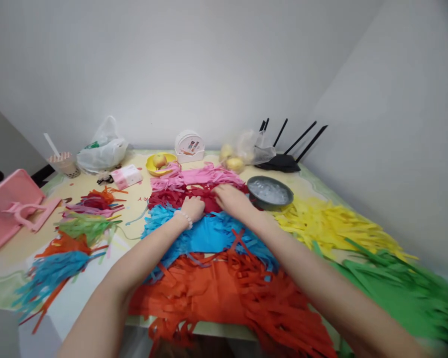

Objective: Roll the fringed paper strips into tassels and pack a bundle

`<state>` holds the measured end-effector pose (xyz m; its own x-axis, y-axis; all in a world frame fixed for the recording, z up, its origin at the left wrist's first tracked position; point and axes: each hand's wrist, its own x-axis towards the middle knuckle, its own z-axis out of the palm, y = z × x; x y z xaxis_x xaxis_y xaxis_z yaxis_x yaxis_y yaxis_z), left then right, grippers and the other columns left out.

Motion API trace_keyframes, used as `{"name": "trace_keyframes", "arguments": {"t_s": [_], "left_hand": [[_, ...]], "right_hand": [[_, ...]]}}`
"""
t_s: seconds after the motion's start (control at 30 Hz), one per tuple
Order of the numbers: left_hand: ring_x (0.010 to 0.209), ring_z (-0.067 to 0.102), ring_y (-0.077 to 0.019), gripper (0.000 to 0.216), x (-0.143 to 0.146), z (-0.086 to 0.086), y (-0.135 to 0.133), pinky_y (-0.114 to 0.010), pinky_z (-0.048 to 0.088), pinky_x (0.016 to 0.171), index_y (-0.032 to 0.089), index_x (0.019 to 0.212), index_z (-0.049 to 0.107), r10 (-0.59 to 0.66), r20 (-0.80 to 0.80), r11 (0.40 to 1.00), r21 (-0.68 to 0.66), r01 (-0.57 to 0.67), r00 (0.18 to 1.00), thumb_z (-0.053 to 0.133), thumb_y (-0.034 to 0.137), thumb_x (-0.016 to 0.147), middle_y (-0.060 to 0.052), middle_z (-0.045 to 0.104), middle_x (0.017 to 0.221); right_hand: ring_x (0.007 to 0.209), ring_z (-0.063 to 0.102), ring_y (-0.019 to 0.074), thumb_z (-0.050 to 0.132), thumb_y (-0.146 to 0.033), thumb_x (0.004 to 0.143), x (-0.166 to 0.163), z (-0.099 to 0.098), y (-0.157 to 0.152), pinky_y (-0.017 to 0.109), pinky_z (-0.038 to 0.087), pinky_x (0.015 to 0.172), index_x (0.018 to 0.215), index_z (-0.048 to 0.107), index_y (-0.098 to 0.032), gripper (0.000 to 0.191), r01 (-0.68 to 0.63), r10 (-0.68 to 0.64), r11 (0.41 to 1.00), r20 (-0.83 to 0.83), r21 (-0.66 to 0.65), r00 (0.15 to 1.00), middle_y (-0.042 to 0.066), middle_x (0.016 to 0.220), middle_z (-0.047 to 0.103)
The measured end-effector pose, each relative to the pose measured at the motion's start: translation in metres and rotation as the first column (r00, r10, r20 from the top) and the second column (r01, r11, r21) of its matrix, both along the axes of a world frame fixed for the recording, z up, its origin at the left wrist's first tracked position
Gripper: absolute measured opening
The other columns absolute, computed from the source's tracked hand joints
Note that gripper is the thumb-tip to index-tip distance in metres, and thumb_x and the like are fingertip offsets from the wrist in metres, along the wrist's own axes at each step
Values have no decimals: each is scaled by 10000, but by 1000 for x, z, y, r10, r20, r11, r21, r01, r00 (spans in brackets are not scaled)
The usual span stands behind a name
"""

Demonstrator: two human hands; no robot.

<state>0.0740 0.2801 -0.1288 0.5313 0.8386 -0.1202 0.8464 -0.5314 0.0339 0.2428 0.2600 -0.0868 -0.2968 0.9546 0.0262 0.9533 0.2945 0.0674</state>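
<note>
Across the middle of the table lies a dark red fringed tissue paper sheet (pixel 167 199), its strips ruffled. My left hand (pixel 194 207), with a beaded bracelet at the wrist, is closed with curled fingers on its left part. My right hand (pixel 229 197) bends down onto the same paper a little to the right, its fingertips pinched together and partly hidden. Nearer me lie a blue fringed sheet (pixel 209 236) and an orange-red fringed sheet (pixel 212 288), below my forearms. Just beyond the dark red paper is a pink fringed sheet (pixel 199 176).
Close to my right wrist stands a dark bowl (pixel 271 193). Yellow fringe (pixel 332 223) and green fringe (pixel 388 293) cover the right side. Small tassels (pixel 59 266), a pink stand (pixel 13 209) and a drink cup (pixel 65 165) are left. A black router (pixel 280 163) sits at the back.
</note>
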Motion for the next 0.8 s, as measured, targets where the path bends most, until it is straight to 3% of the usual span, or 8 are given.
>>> {"name": "trace_keyframes", "arguments": {"t_s": [0.1, 0.23, 0.8], "left_hand": [[1094, 621, -244, 351, 0, 4, 11, -464, 541, 920, 155, 1237, 590, -1, -12, 999, -47, 0, 1000, 607, 342, 940, -111, 607, 1259], [1044, 639, -227, 334, -5, 10, 23, -433, 558, 882, 157, 1216, 599, 1, -18, 990, -138, -4, 1000, 608, 345, 940, -102, 625, 1216], [993, 652, -208, 300, -1, 15, 35, -419, 559, 872, 150, 1155, 627, 8, 16, 974, -225, -4, 1000, 582, 369, 954, -91, 655, 1149]], "right_hand": [[1079, 636, 197, 565, -262, 967, -11, -12, 5, 328, 492, 940, 1135, 668, -144, 229, -124, 122, 984, -20, -124, 992, 109, 1155, 689], [1017, 660, 212, 603, -344, 960, -4, -24, 13, 436, 543, 897, 1122, 648, -140, 264, -109, 113, 975, 11, -193, 993, 80, 1137, 675], [1040, 662, 214, 566, -331, 981, 5, -23, 17, 436, 531, 923, 1058, 674, -136, 236, -25, 18, 987, -41, -162, 999, 82, 1083, 701]]}}
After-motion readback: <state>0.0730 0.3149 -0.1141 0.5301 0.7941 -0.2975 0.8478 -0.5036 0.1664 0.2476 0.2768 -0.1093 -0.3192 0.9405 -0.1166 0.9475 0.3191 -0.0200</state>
